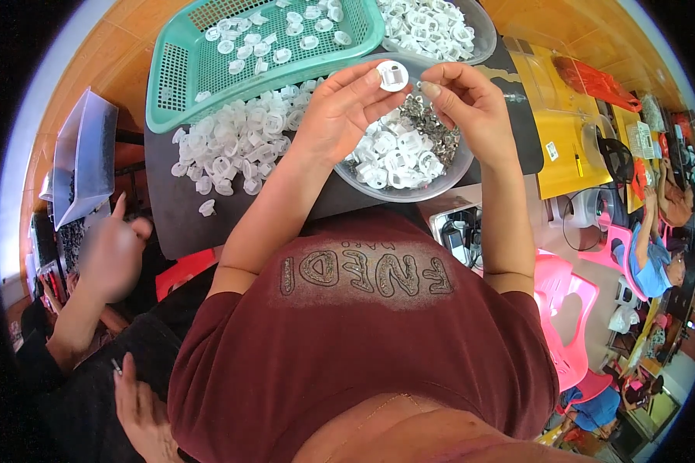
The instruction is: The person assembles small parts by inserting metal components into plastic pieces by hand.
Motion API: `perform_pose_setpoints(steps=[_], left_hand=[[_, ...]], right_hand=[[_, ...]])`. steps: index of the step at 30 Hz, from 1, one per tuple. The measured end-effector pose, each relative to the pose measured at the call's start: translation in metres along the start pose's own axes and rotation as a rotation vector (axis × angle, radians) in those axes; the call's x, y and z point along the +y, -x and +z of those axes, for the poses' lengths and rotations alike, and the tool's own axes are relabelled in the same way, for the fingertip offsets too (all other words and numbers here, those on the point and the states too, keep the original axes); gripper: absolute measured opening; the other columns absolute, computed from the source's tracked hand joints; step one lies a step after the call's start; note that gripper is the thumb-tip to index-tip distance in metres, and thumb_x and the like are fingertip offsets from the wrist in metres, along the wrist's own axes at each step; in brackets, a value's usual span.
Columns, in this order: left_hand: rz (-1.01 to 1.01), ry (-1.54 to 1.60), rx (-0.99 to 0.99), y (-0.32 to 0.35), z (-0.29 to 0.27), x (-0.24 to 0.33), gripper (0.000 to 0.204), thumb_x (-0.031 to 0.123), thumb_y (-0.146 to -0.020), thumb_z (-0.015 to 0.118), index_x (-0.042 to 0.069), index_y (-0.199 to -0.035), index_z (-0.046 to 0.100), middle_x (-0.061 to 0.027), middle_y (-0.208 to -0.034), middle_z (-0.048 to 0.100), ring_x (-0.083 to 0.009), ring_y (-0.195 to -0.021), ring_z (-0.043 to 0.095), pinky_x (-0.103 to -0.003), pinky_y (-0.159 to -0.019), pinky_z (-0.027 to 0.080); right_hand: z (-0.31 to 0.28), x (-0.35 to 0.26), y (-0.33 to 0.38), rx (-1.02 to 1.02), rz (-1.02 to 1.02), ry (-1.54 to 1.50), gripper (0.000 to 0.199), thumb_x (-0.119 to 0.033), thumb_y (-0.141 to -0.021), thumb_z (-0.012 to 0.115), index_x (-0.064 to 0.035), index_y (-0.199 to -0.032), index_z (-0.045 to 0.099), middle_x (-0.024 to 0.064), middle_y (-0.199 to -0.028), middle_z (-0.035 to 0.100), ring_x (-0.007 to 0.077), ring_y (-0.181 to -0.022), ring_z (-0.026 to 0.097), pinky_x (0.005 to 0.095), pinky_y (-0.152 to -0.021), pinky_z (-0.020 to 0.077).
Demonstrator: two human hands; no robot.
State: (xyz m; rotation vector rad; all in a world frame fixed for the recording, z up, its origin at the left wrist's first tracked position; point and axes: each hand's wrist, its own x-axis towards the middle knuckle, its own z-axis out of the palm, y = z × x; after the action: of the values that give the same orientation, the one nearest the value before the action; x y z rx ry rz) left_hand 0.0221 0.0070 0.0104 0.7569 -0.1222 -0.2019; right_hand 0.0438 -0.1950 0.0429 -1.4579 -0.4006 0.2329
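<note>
While a white round piece (394, 76) is gripped between the thumb and fingers of the left hand (338, 104), with its squarish centre turned upward, the right hand (472, 104) is held just beside it on the right. The right fingers are bent, and the thumb and forefinger are brought close together; whether anything small is pinched there cannot be told. The gripped piece is held up over the far side of a clear bowl (405, 197), in which white plastic parts (398, 158) are heaped at the near left and small metal parts (438, 133) at the far right. To the left of the bowl, a loose pile of white pieces (239, 143) is spread on a dark table (176, 220). Behind that pile, more white pieces are scattered in a green basket (167, 85). At the far right of the basket, a second bowl (489, 37) is filled with similar white parts. Farther right, a yellow table (556, 171) is seen.
</note>
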Motion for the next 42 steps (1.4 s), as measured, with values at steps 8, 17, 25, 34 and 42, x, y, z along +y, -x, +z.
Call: perform_pose_setpoints(steps=[8,17,25,34,42], left_hand=[[-0.043,0.069,0.015,-0.001,0.000,0.003,0.032,0.015,-0.096,0.058,-0.006,-0.119,0.058,-0.0170,-0.114,0.065,-0.0282,-0.107,0.064,-0.037,-0.097,0.053],[-0.065,0.063,0.041,-0.001,0.001,0.001,0.032,0.015,-0.095,0.059,-0.006,-0.119,0.058,-0.0173,-0.112,0.065,-0.0273,-0.105,0.065,-0.036,-0.096,0.053],[-0.074,0.045,0.036,0.000,0.002,0.002,0.032,0.016,-0.095,0.059,-0.006,-0.119,0.058,-0.0159,-0.111,0.065,-0.0267,-0.104,0.065,-0.034,-0.094,0.054],[-0.003,-0.193,0.021,0.002,0.004,-0.006,0.031,0.013,-0.092,0.064,-0.002,-0.119,0.061,-0.0102,-0.111,0.066,-0.0176,-0.100,0.063,-0.033,-0.091,0.052],[0.024,-0.245,-0.035,0.003,0.003,-0.004,0.033,0.008,-0.089,0.068,-0.002,-0.119,0.062,-0.0088,-0.108,0.066,-0.0151,-0.098,0.062,-0.029,-0.086,0.051]], right_hand=[[0.004,0.018,0.001,0.115,-0.239,0.308,0.018,-0.005,-0.089,0.067,-0.0024,-0.106,0.068,-0.0030,-0.080,0.060,0.0016,-0.064,0.049,0.0169,-0.052,0.0370],[0.003,0.013,0.007,0.149,-0.062,0.322,0.021,-0.008,-0.085,0.071,-0.0060,-0.106,0.071,0.0031,-0.087,0.068,0.0077,-0.077,0.062,0.0218,-0.068,0.0507],[0.000,0.014,0.008,0.152,-0.233,0.485,0.017,-0.005,-0.081,0.073,-0.0049,-0.098,0.071,0.0035,-0.086,0.069,0.0076,-0.074,0.062,0.0218,-0.067,0.0511],[0.007,0.006,0.006,0.147,-0.379,0.452,0.014,0.001,-0.077,0.073,-0.0030,-0.090,0.072,0.0035,-0.087,0.066,0.0102,-0.076,0.062,0.0222,-0.064,0.0497],[0.005,0.003,0.006,0.105,-0.504,0.654,0.023,-0.001,-0.075,0.073,-0.0139,-0.094,0.075,0.0028,-0.089,0.065,0.0140,-0.073,0.062,0.0254,-0.062,0.0503]])
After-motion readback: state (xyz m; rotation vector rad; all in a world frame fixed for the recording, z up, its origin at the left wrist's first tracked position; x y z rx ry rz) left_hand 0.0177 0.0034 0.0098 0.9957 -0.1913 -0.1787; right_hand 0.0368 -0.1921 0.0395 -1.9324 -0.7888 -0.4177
